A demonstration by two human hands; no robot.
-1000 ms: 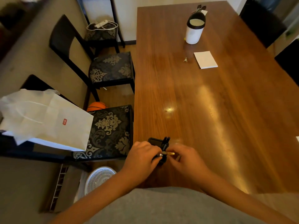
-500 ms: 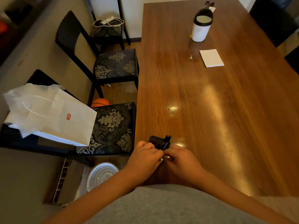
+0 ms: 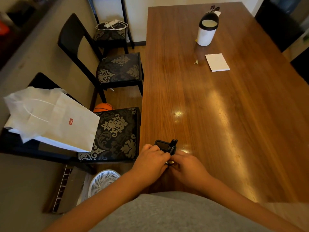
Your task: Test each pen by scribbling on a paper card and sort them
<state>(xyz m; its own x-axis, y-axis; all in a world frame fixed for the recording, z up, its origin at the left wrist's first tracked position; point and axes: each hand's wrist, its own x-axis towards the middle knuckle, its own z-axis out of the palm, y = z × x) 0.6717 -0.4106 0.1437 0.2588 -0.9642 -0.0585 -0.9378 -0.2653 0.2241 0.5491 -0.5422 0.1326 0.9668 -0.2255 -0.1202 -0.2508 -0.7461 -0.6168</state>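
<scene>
A small black pen holder (image 3: 161, 145) stands near the table's front left corner with dark pens (image 3: 173, 144) sticking out of its right side. My left hand (image 3: 151, 160) and my right hand (image 3: 187, 166) meet just in front of it. Both are closed around one pen (image 3: 170, 163), of which only a short brassy part shows between the fingers. A white paper card (image 3: 217, 62) lies far up the table, out of reach of both hands.
A white cup with a black rim (image 3: 206, 31) stands beyond the card, scissors (image 3: 213, 9) behind it. A tiny object (image 3: 196, 61) lies left of the card. Chairs, a white paper bag (image 3: 53, 119), a basketball (image 3: 103, 107) and a fan (image 3: 103, 181) sit left of the wooden table (image 3: 217, 114).
The hands have drawn together over the pen, so less of its brassy part shows. The camera view has shifted slightly.
</scene>
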